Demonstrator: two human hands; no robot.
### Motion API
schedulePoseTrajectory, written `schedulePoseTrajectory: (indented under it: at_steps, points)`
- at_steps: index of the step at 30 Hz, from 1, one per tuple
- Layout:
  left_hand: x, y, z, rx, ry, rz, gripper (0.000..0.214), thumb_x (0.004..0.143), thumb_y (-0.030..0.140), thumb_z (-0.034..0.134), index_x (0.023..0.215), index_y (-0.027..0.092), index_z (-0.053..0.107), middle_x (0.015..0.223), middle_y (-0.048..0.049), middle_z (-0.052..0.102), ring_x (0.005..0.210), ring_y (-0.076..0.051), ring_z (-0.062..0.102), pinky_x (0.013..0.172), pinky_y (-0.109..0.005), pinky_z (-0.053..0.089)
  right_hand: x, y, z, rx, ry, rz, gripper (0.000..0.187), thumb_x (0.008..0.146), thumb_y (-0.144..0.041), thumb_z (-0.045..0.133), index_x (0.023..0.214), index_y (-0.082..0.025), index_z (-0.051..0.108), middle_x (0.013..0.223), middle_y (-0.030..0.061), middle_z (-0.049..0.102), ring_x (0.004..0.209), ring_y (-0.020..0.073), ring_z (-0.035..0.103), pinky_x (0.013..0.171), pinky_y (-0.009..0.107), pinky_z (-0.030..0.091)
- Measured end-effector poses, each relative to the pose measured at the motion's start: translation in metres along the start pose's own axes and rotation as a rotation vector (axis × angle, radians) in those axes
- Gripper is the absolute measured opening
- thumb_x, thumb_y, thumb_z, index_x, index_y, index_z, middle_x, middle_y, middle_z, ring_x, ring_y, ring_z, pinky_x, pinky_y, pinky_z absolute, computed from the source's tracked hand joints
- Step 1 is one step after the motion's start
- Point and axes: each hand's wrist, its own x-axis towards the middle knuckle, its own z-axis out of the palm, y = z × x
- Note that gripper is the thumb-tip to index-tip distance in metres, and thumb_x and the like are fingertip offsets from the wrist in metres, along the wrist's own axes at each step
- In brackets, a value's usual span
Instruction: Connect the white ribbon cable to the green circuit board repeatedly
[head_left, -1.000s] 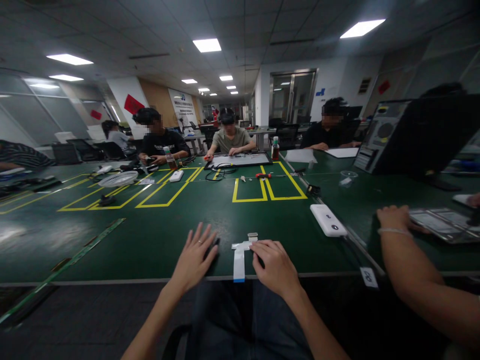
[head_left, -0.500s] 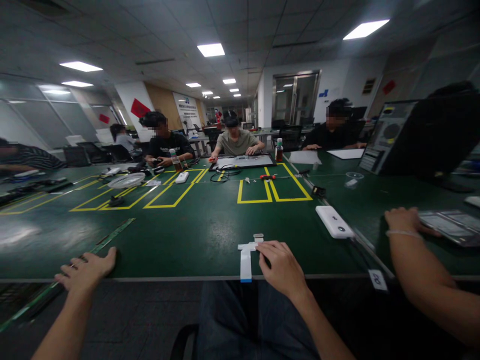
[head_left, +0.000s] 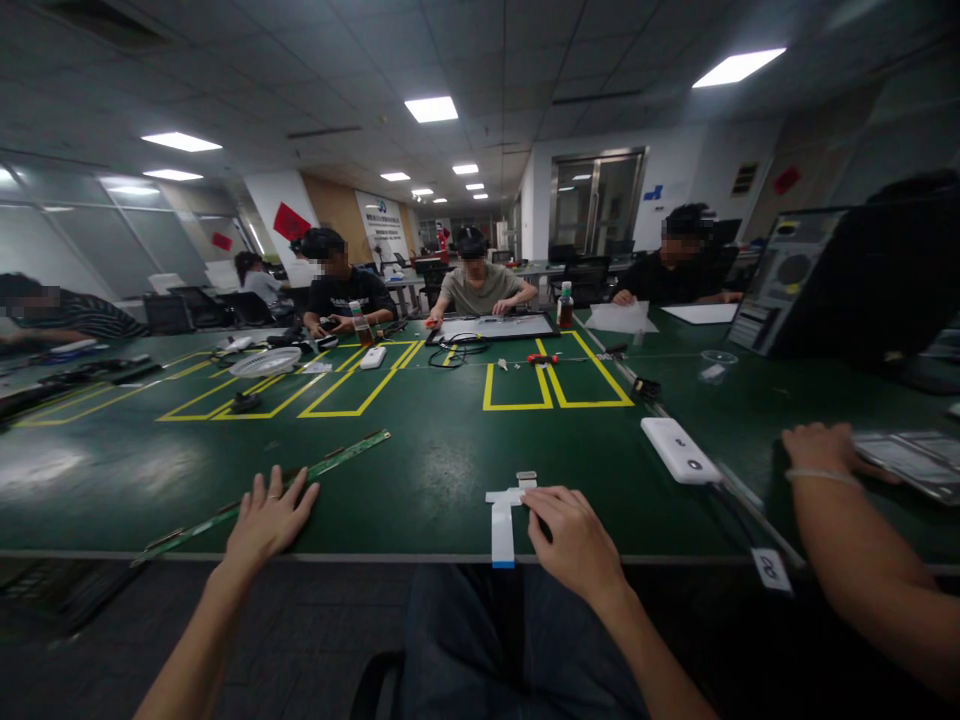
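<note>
A: What do we see first?
B: The long green-topped bench (head_left: pixel 431 490), its pale front edge running below both hands. Behind it stands a white wall sign (head_left: pixel 382 225) with a blue logo; its lettering is too small for us to read.
A: And next in size?
B: The black computer tower (head_left: pixel 787 270), at the far right. Then the long, thin green circuit-board strip (head_left: pixel 349 455), slanting across the bench's left part, its near end at the front edge.
A: Our hands?
B: Our left hand (head_left: pixel 271 515) lies over the strip, fingers spread wide. Our right hand (head_left: pixel 574 545) is bent narrow, fingertips touching the cable; we cannot tell whether they pinch it.
A: Room between them?
B: A broad stretch of green surface; a co-worker's arm (head_left: pixel 851 545) bounds our right side.
A: Smaller things?
B: The white rounded plastic box (head_left: pixel 679 450), with two dark marks, then the white T-shaped flat cable (head_left: pixel 502 525), just left of our right hand, its blue end at the front edge. Last, a white rectangular tag (head_left: pixel 771 570) bears what looks like a sideways "8".
</note>
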Motion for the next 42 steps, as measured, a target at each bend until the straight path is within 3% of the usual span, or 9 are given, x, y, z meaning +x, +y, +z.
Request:
schedulePoseTrajectory:
  at_steps: [3,6,12,14,17,25,34,37,42]
  points:
    - [0.000,0.045,0.000,0.002,-0.074,0.058,0.071,0.100,0.053,0.031,0.160,0.015,0.042,0.170,-0.0228,0.024,0.157,-0.045,0.018,0.120,-0.060,0.027,0.000,0.000,0.000,-0.015,-0.006,-0.008,0.039,0.094,-0.010,0.055,0.127,-0.025,0.070,0.128,0.0049,0.072,0.122,0.0241,0.061,0.103,0.044,0.048]
    - [-0.002,0.103,-0.004,-0.049,-0.080,0.167,0.072,0.104,0.059,0.026,0.164,0.020,0.033,0.171,-0.0157,0.025,0.159,-0.041,0.015,0.123,-0.056,0.027,-0.001,0.002,0.001,-0.046,-0.012,-0.021,0.049,0.092,-0.011,0.053,0.140,-0.022,0.062,0.143,0.0071,0.064,0.135,0.0245,0.055,0.111,0.045,0.046]
    - [-0.014,0.230,-0.012,-0.134,-0.026,0.354,0.072,0.106,0.062,0.020,0.162,0.021,0.038,0.170,-0.0095,0.028,0.159,-0.037,0.017,0.127,-0.055,0.023,-0.001,0.002,0.002,-0.104,-0.070,-0.028,0.059,0.093,-0.015,0.051,0.151,-0.017,0.051,0.152,0.0093,0.056,0.143,0.0226,0.050,0.120,0.042,0.041]
    - [-0.018,0.260,-0.014,-0.174,-0.018,0.425,0.069,0.107,0.061,0.021,0.161,0.023,0.040,0.170,-0.0070,0.028,0.159,-0.036,0.019,0.127,-0.055,0.023,0.000,0.001,0.001,-0.131,-0.096,-0.013,0.059,0.093,-0.017,0.051,0.152,-0.015,0.050,0.154,0.0104,0.054,0.145,0.0229,0.047,0.121,0.043,0.039]
    - [-0.026,0.288,-0.017,-0.222,-0.021,0.469,0.065,0.108,0.057,0.021,0.160,0.025,0.043,0.169,-0.0045,0.031,0.158,-0.036,0.024,0.127,-0.055,0.025,0.001,0.000,0.000,-0.155,-0.124,-0.008,0.059,0.094,-0.019,0.051,0.152,-0.013,0.049,0.155,0.0120,0.052,0.147,0.0234,0.045,0.122,0.043,0.037]
    - [-0.051,0.315,-0.021,-0.313,0.027,0.589,0.068,0.106,0.062,0.028,0.161,0.024,0.040,0.168,-0.0076,0.033,0.158,-0.032,0.026,0.127,-0.057,0.026,0.002,-0.001,0.002,-0.154,-0.143,0.003,0.050,0.097,-0.022,0.049,0.145,-0.013,0.058,0.150,0.0113,0.058,0.144,0.0223,0.049,0.123,0.043,0.036]
    - [-0.056,0.313,-0.030,-0.369,0.092,0.700,0.064,0.107,0.055,0.036,0.159,0.019,0.042,0.170,-0.0081,0.028,0.161,-0.029,0.015,0.131,-0.053,0.017,0.000,0.001,0.007,-0.144,-0.059,0.017,0.045,0.097,-0.021,0.052,0.139,-0.014,0.064,0.144,0.0132,0.063,0.137,0.0247,0.056,0.119,0.045,0.041]
    - [-0.054,0.311,-0.031,-0.392,0.044,0.782,0.065,0.107,0.054,0.037,0.162,0.020,0.036,0.170,-0.0072,0.027,0.160,-0.026,0.018,0.131,-0.050,0.018,0.000,0.003,0.008,-0.146,-0.039,0.025,0.043,0.096,-0.020,0.052,0.136,-0.015,0.066,0.141,0.0136,0.065,0.134,0.0260,0.058,0.117,0.046,0.043]
    - [-0.050,0.310,-0.027,-0.430,-0.020,0.809,0.062,0.106,0.052,0.042,0.159,0.022,0.043,0.165,-0.0075,0.041,0.156,-0.027,0.032,0.129,-0.049,0.026,0.000,0.004,0.008,-0.151,-0.044,0.069,0.041,0.097,-0.020,0.050,0.134,-0.017,0.067,0.138,0.0116,0.067,0.132,0.0249,0.059,0.116,0.043,0.043]
